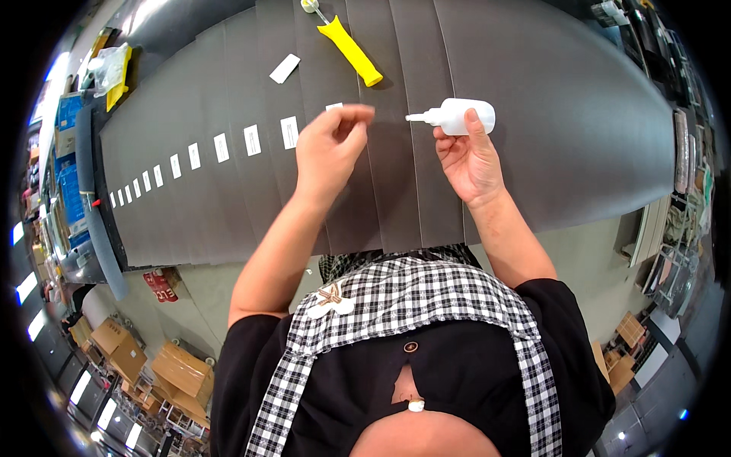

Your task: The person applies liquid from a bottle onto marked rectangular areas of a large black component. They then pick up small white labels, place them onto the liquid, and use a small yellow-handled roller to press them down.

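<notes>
While the right hand (470, 161) grips a small white squeeze bottle (461, 116) between thumb and curled fingers, the bottle lies on its side with its thin nozzle aimed toward nine o'clock, at the left hand (329, 148). That left hand hovers just beside the nozzle tip, fingers bunched and pinched together at the top; whether anything sits in the pinch is too small to tell. Both hands hang over a spread of dark grey sheets (533, 152) that overlap like a fan across the bench. At about nine o'clock from the left hand, a row of small white labels (251, 140) runs along the sheets, shrinking toward the far left edge, and one more label peeks out right behind the pinched fingers. At twelve o'clock from the left hand lies a yellow-handled tool (350, 49), tilted, its metal end pointing up and away. At eleven o'clock, a loose white tag (285, 68) rests on the grey, well apart from the row. Farther out, at roughly seven o'clock from the hands, cardboard boxes (181, 372) stand on the floor beyond the bench edge.
</notes>
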